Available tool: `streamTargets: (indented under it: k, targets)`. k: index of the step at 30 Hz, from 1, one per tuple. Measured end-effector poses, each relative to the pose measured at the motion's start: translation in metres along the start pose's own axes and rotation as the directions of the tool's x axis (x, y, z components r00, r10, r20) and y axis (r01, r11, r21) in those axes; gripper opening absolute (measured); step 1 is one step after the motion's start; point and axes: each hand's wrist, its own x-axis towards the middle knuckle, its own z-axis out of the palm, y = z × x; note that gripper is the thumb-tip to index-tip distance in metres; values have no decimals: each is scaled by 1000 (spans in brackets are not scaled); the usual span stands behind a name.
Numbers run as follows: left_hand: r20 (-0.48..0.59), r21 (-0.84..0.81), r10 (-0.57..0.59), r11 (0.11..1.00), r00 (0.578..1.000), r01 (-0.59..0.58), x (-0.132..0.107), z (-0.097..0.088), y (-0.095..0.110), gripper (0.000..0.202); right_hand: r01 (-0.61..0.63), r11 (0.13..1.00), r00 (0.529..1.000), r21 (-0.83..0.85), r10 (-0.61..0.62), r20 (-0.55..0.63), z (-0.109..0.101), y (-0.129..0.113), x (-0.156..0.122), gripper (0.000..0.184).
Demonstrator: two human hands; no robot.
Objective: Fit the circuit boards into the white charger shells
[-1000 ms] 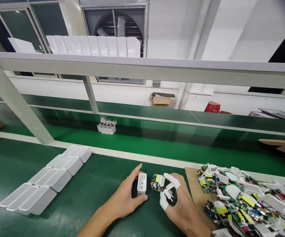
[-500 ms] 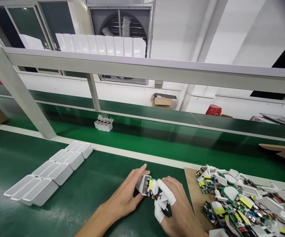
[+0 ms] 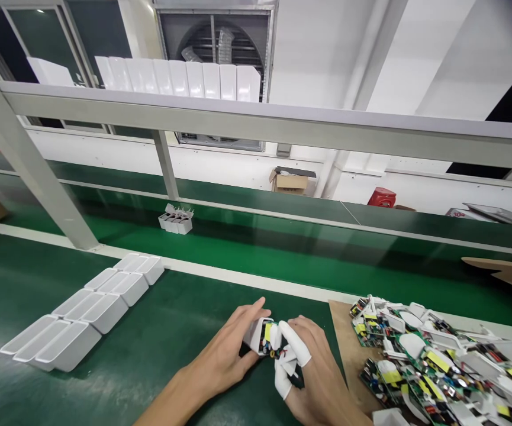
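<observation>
My left hand [image 3: 229,349] grips a small white charger housing [image 3: 256,332] lying on its side on the green mat. My right hand [image 3: 309,367], with white finger cots on the thumb and two fingers, holds a green circuit board with a yellow part [image 3: 268,338] and has it partly inside the housing's open end. Both hands meet near the bottom middle of the view.
Several empty white housings [image 3: 82,316] lie in rows at the left. A heap of circuit boards with white plug caps [image 3: 428,361] sits on a brown board [image 3: 348,355] at the right. A cluster of white chargers [image 3: 176,220] rides the green conveyor belt beyond.
A second ago the housing stood upright and the board was apart from it. Now the housing is tipped over and the board is pushed into it. The cluster on the belt drifted left.
</observation>
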Motion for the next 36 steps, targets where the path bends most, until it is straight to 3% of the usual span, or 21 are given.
streamTargets:
  k: [9,21,36]
  targets:
    - [-18,40,-12,999,1000,13,0,1,-2,94,22,1000,999,-20,-22,-24,-7,-2,6,56]
    - [-15,28,-1,1000,1000,2,1,3,1,92,-23,998,999,51,21,48,-9,-1,2,65]
    - [43,-18,-32,999,999,32,-1,6,11,89,-62,992,992,106,50,118,-5,-2,-1,60]
